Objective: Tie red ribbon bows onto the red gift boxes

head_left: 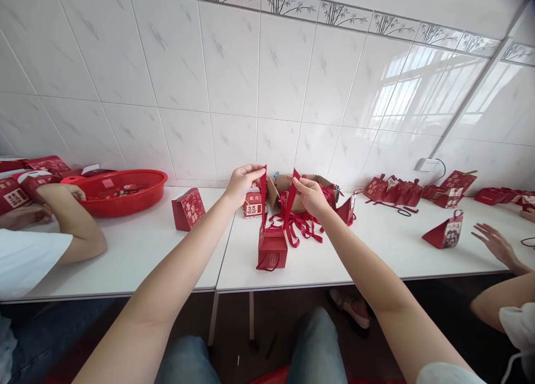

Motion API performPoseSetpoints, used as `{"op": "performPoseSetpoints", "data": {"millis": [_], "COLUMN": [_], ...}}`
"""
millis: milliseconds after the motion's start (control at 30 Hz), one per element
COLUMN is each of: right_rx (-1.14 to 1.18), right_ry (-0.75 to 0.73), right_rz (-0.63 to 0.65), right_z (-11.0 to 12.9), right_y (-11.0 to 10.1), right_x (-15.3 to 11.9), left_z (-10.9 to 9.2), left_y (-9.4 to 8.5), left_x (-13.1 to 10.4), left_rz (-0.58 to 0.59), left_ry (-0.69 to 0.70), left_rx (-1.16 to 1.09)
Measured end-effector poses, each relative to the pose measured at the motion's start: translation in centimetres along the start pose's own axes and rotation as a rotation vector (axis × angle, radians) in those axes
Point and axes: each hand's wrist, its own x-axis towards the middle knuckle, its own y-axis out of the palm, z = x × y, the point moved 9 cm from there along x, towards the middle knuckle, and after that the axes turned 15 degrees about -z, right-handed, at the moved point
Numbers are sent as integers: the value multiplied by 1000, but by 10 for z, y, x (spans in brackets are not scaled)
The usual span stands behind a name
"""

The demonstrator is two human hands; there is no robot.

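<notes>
A small red gift box (273,249) with a dark red cord handle stands on the white table in front of me. My left hand (246,184) pinches one end of a red ribbon (290,203) above the box. The other end is pinched in my right hand (310,193). Both ends rise from the box, a short gap apart; where the ribbon runs around the box is partly hidden. Behind it, a cardboard box (273,197) holds red ribbons, and loose ribbons (303,228) spill out of it onto the table. Another printed red box (252,205) stands behind my left hand.
A red box (188,209) and a red plastic basket (125,205) stand at left, beside a co-worker's arm (75,222). At right are a wedge-shaped red box (445,232), scissors (404,212), several red boxes (390,190) and another person's hand (497,243). The tiled wall closes off the back.
</notes>
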Motion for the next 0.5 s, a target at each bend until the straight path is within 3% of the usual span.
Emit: {"op": "performPoseSetpoints", "data": {"millis": [200, 367, 500], "right_rx": [22, 41, 33], "right_ry": [-43, 15, 40], "right_rz": [-19, 52, 38], "right_z": [11, 11, 12], "right_y": [0, 13, 15], "right_x": [3, -5, -9], "left_z": [5, 1, -4], "left_y": [4, 6, 11], "left_x": [-2, -3, -4], "left_rz": [24, 29, 45], "left_ry": [-17, 8, 30], "left_rx": [-36, -33, -30]}}
